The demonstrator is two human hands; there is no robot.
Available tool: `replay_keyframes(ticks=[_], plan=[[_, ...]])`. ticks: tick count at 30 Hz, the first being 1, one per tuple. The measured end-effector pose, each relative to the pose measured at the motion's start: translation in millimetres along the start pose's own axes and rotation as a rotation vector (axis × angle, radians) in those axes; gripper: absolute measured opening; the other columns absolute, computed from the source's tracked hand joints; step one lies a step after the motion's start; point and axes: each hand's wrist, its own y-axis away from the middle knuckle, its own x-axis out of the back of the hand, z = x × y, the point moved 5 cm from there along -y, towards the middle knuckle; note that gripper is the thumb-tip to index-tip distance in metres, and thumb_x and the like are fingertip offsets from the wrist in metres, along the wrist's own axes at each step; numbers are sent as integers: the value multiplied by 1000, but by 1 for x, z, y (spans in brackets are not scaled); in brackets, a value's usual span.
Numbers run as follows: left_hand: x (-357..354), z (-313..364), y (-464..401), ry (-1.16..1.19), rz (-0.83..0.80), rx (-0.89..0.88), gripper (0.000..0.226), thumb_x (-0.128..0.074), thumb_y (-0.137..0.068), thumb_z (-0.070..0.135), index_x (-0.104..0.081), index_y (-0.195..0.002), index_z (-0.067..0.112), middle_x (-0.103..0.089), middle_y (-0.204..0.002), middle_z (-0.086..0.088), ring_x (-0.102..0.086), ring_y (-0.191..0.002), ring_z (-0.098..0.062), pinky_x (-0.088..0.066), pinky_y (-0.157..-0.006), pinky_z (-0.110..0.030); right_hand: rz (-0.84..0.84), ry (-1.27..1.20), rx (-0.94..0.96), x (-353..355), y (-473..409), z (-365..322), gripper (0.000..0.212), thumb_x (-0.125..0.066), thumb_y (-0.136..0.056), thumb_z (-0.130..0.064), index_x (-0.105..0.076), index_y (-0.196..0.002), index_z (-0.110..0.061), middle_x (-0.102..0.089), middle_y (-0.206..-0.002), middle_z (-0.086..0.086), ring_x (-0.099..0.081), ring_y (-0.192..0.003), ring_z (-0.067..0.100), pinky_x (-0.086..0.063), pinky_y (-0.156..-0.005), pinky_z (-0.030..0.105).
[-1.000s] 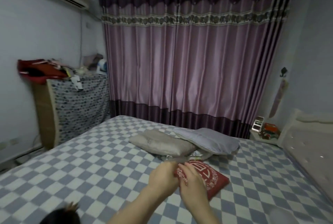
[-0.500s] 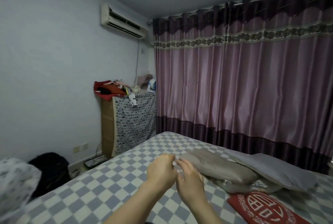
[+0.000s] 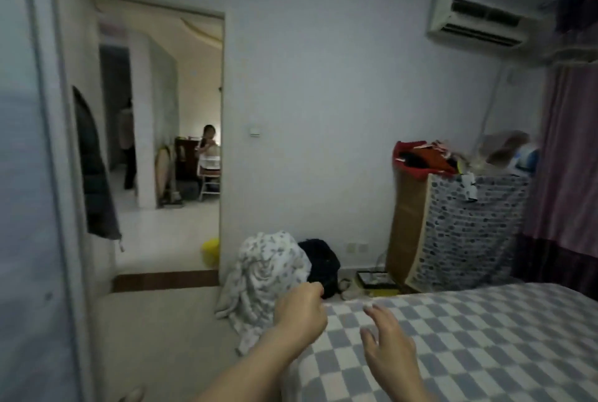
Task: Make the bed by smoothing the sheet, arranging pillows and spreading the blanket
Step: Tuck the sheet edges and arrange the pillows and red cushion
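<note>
left hand [image 3: 299, 312] fingers curled, empty, over corner of checkered sheet [image 3: 479, 346]. right hand [image 3: 390, 341] fingers spread, relaxed, above sheet. crumpled floral blanket [image 3: 265, 275] on floor beside sheet corner.

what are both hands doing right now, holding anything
Left hand: fingers curled, nothing visibly held.
Right hand: open, fingers spread over the checkered sheet, holding nothing.

Left hand [image 3: 299, 312] is raised over the corner of the checkered sheet [image 3: 469, 337] with fingers curled; whether it pinches anything cannot be told. Right hand [image 3: 390, 341] hovers above the sheet, fingers spread. A floral blanket [image 3: 262, 275] is heaped on the floor beside the bed.
</note>
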Motion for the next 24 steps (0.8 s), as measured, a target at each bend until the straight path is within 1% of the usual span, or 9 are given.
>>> replay_keyframes(ticks=[2,4,7,10,13,16,18,21,24], plan=[[15,-46,-3,-18,36,120,20,-38,-88,13,-49,-72,16,-58,-88,-9,-59,-97,-31,-40,-68,-30,-38,3,83,-30,-22,-27,43,-43,-97,-28,-38,-139,-27,-33,-148,-10,-33,-135,9,-31,-108,25],[33,-82,0,-72,79,229,23,-38,-88,16,-60,-93,17,-64,-109,-7,-58,-106,-31,-46,-79,-32,-82,-22,140,-58,-41,-46,42,-44,-96,-27,-40,-138,-27,-34,-149,-9,-33,-136,10,-32,-109,27],[58,-136,7,-130,100,379,34,-38,-90,18,-59,-117,22,-59,-127,-4,-54,-118,-27,-45,-95,-32,-136,-34,251,-93,-62,-77,41,-44,-96,-25,-43,-137,-23,-37,-147,-6,-36,-135,11,-31,-106,24],[79,-182,16,-146,146,528,42,-38,-90,16,-51,-130,21,-52,-137,-4,-48,-126,-23,-42,-103,-33,-184,-54,351,-128,-80,-99,42,-47,-93,-19,-47,-134,-17,-43,-143,0,-42,-130,16,-32,-103,25],[88,-210,22,-151,183,607,42,-39,-91,12,-50,-131,18,-52,-137,-6,-49,-125,-24,-41,-101,-31,-230,-77,419,-158,-88,-117,41,-49,-92,-19,-50,-132,-15,-46,-141,2,-43,-129,19,-33,-105,29],[88,-228,18,-170,184,611,42,-40,-91,10,-51,-130,17,-53,-135,-6,-50,-123,-23,-42,-98,-31,-246,-79,470,-180,-96,-134,40,-49,-92,-20,-51,-131,-16,-48,-138,0,-44,-128,19,-33,-103,30],[86,-245,8,-172,184,611,42,-40,-90,11,-51,-130,17,-53,-135,-5,-51,-122,-23,-43,-98,-32,-255,-66,483,-195,-105,-143,40,-49,-92,-21,-50,-132,-17,-47,-140,-1,-42,-130,17,-31,-105,30],[78,-274,-17,-165,164,615,41,-41,-91,12,-51,-131,18,-53,-134,-6,-51,-121,-24,-44,-97,-32,-273,-47,485,-216,-124,-146,41,-49,-92,-20,-49,-134,-18,-43,-144,-2,-37,-135,15,-27,-108,27],[57,-314,-64,-141,99,586,41,-41,-90,12,-51,-130,18,-54,-133,-7,-52,-120,-24,-46,-98,-35,-293,-21,416,-248,-157,-140,42,-48,-92,-18,-49,-134,-16,-42,-145,1,-39,-133,18,-30,-107,30]])
